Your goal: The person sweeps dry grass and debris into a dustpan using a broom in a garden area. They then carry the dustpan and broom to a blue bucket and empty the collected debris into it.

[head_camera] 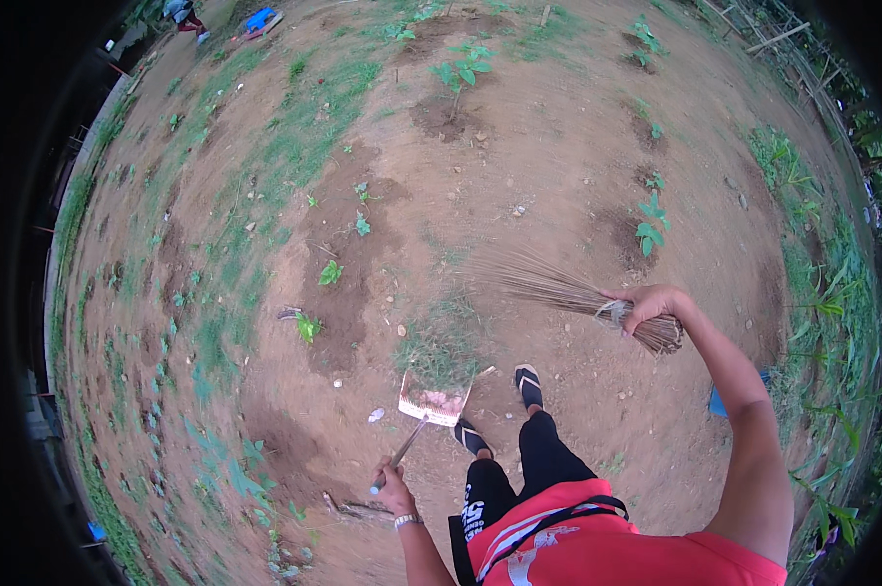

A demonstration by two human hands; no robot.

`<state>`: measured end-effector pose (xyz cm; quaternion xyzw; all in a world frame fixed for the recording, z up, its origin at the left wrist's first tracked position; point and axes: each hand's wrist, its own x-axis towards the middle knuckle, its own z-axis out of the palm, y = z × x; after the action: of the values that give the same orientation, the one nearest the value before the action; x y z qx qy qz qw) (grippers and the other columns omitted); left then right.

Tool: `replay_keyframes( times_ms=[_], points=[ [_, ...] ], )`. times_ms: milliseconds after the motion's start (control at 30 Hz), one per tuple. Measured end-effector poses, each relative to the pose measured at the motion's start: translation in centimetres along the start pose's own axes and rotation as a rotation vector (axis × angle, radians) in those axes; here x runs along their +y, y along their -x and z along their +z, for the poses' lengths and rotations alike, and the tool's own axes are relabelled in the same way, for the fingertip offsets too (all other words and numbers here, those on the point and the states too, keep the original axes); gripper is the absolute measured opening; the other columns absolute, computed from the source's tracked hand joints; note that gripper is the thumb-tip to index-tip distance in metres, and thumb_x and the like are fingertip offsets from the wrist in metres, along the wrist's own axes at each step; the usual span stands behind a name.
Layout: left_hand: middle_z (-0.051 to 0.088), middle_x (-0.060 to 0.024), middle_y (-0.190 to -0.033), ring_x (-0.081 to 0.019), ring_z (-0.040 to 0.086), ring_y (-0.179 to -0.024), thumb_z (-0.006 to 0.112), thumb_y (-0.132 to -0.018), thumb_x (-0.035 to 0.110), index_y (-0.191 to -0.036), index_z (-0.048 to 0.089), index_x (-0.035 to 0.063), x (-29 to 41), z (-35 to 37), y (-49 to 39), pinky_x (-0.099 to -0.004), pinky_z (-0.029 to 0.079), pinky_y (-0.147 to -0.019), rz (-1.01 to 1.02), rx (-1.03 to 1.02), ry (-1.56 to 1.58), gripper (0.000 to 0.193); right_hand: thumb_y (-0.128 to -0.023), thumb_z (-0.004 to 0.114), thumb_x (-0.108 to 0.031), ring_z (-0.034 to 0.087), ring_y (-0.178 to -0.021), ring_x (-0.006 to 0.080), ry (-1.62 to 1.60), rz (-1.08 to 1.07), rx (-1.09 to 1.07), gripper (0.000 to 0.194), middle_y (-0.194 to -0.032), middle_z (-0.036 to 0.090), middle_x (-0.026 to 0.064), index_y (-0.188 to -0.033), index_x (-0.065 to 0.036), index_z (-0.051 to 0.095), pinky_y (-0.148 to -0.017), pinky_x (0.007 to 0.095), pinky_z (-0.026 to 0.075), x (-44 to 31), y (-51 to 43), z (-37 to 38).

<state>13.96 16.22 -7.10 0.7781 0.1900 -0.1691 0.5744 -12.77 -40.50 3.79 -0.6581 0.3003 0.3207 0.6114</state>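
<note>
My left hand (pixel 393 489) grips the handle of a long-handled dustpan (pixel 433 410). The pan rests on the bare soil in front of my feet, its mouth facing away from me. A heap of cut grass (pixel 441 337) lies at the mouth and partly over it. In my right hand (pixel 649 304) is a stick broom (pixel 550 286), a bundle of thin stiff ribs bound with a pale tie. Its spread tips point left, above and beyond the grass heap, and look blurred.
Young plants grow in dark soil patches, among them a taller seedling (pixel 459 73) ahead and a leafy one (pixel 649 227) at right. Dry sticks (pixel 360 509) lie by my left hand. A blue object (pixel 719 399) sits at right. A person (pixel 184 15) is far off at upper left.
</note>
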Motion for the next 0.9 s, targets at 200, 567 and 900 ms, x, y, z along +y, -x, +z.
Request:
replay_keyframes(
  times_ms=[200,567,900],
  points=[
    [0.059,-0.0070,-0.092,-0.0129,0.056,-0.071,0.053,-0.086,0.008,-0.096,0.060,0.0010,-0.1,-0.5,0.3,-0.0273,0.053,-0.065,0.013,-0.025,0.030,0.014,-0.060,0.069,-0.007,0.063,-0.070,0.0272,-0.143,0.188,0.282,0.105,-0.088,0.062,0.0205,-0.146,-0.016,0.010,-0.058,0.0388,0.052,-6.1,-12.9,-0.1],
    [0.060,-0.0048,-0.096,-0.0133,0.057,-0.084,0.051,-0.087,0.009,-0.094,0.060,0.0031,-1.6,-1.2,0.2,-0.0270,0.050,-0.071,-0.069,0.014,-0.002,0.013,-0.052,0.074,-0.017,0.058,-0.102,0.0293,0.411,0.079,0.025,0.107,-0.119,0.055,0.0217,-0.144,-0.007,0.018,-0.086,0.0349,0.046,-6.5,-13.6,12.9],
    [0.060,-0.0080,-0.100,-0.0160,0.059,-0.086,0.052,-0.086,0.009,-0.093,0.062,0.0020,-0.5,-1.6,0.7,-0.0276,0.051,-0.068,-0.043,0.021,-0.087,0.014,-0.056,0.071,-0.020,0.056,-0.106,0.0294,0.374,0.036,0.290,0.102,-0.119,0.056,0.0194,-0.145,-0.023,0.020,-0.089,0.0330,0.043,-14.8,-17.9,12.9]
  ],
)
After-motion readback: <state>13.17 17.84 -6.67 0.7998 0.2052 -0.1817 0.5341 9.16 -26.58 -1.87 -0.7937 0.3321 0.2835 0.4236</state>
